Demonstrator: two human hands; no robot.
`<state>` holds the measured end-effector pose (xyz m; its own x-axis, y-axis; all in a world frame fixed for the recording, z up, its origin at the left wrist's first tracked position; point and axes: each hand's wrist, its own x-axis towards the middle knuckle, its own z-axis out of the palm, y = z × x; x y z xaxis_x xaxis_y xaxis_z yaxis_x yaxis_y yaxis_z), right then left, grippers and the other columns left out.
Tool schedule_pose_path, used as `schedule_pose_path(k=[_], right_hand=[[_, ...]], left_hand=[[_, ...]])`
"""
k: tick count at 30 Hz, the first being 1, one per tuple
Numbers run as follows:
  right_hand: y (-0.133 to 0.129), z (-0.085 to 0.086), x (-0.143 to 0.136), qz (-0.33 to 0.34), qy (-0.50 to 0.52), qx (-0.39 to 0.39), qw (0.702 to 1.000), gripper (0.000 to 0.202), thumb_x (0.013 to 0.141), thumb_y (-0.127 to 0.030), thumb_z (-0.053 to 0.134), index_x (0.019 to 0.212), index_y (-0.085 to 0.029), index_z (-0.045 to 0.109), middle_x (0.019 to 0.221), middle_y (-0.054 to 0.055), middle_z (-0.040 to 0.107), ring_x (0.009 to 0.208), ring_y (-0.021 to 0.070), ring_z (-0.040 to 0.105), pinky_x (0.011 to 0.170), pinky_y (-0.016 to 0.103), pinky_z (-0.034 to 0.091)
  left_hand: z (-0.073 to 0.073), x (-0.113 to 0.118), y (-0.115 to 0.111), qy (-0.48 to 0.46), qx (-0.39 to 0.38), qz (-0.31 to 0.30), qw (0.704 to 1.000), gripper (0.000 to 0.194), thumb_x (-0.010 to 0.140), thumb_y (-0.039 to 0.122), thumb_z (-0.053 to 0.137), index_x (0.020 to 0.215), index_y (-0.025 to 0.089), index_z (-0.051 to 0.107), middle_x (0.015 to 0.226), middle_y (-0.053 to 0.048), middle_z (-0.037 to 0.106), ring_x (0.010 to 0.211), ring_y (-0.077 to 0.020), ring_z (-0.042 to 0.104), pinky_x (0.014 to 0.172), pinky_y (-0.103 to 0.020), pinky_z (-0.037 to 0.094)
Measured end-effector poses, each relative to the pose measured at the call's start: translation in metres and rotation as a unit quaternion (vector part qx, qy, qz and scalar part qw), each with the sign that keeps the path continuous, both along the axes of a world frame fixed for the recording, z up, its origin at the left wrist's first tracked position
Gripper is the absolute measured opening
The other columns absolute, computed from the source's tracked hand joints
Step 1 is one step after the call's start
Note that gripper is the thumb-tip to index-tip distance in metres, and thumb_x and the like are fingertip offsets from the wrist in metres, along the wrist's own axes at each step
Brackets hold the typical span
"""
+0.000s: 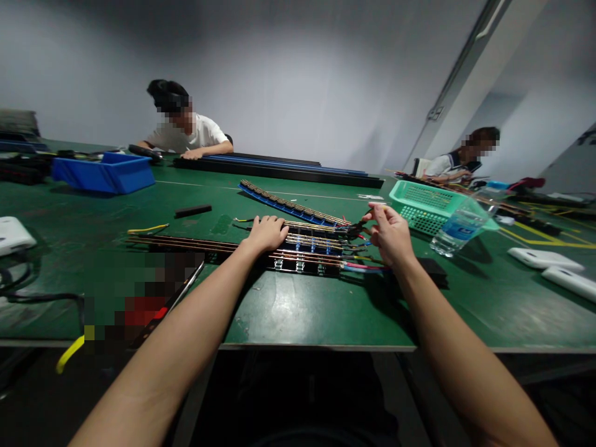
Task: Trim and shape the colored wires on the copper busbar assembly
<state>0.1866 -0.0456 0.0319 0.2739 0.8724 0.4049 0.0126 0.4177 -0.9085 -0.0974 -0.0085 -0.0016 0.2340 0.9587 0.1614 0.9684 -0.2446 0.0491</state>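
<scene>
Our left hand lies over the rod-lined strips near the front edge of the desk, fingers slightly spread, probably steadying them; our right hand pinches a dark piece by their right ends.
</scene>
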Motion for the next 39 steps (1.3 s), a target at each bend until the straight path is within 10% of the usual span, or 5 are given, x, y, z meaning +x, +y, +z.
schedule_pose_path(k=[13,21,28,33,39], right_hand=[[-0.014,-0.016,-0.012,0.1,-0.438,0.049,0.892,0.034,0.085,-0.051,0.068,0.082,-0.019,0.076,0.05,-0.004,0.051,0.047,0.0116,0.042,0.053,0.028,0.033],[0.002,-0.014,-0.007,-0.042,-0.143,0.025,0.989,0.057,0.081,-0.077,0.06,0.091,-0.021,0.062,0.066,-0.001,0.063,0.044,0.0099,0.044,0.044,0.024,0.034],[-0.01,0.008,-0.005,-0.041,0.109,0.003,0.993,0.053,0.076,-0.07,0.07,0.094,-0.021,0.061,0.068,-0.004,0.063,0.03,0.002,0.028,0.031,0.021,0.017],[-0.053,0.017,-0.008,-0.045,0.126,0.064,0.989,0.03,0.086,-0.047,0.068,0.1,-0.02,0.066,0.075,-0.001,0.064,0.032,0.003,0.032,0.032,0.024,0.019],[-0.149,-0.016,-0.016,-0.081,0.137,0.04,0.986,0.024,0.093,-0.037,0.059,0.11,-0.026,0.071,0.082,0.0,0.064,0.033,0.0036,0.032,0.033,0.023,0.022]], left_hand=[[0.001,0.001,-0.001,0.003,0.0,-0.002,1.0,0.049,0.107,0.039,0.031,0.138,0.015,0.061,0.146,-0.017,0.059,0.136,-0.0332,0.052,0.117,-0.056,0.032],[0.002,0.001,-0.001,0.001,-0.005,0.0,1.0,0.049,0.107,0.04,0.031,0.141,0.017,0.059,0.15,-0.016,0.056,0.138,-0.0339,0.05,0.119,-0.057,0.03],[0.0,0.0,0.0,0.004,-0.001,0.0,1.0,0.047,0.108,0.04,0.031,0.14,0.02,0.059,0.149,-0.015,0.057,0.139,-0.0323,0.05,0.118,-0.055,0.031],[0.002,0.001,-0.002,-0.001,0.001,-0.002,1.0,0.047,0.108,0.04,0.032,0.139,0.019,0.06,0.149,-0.015,0.057,0.138,-0.0325,0.05,0.118,-0.056,0.031],[0.002,0.002,-0.005,-0.007,-0.002,0.001,1.0,0.047,0.108,0.039,0.032,0.139,0.018,0.06,0.149,-0.015,0.057,0.139,-0.0322,0.05,0.119,-0.057,0.029]])
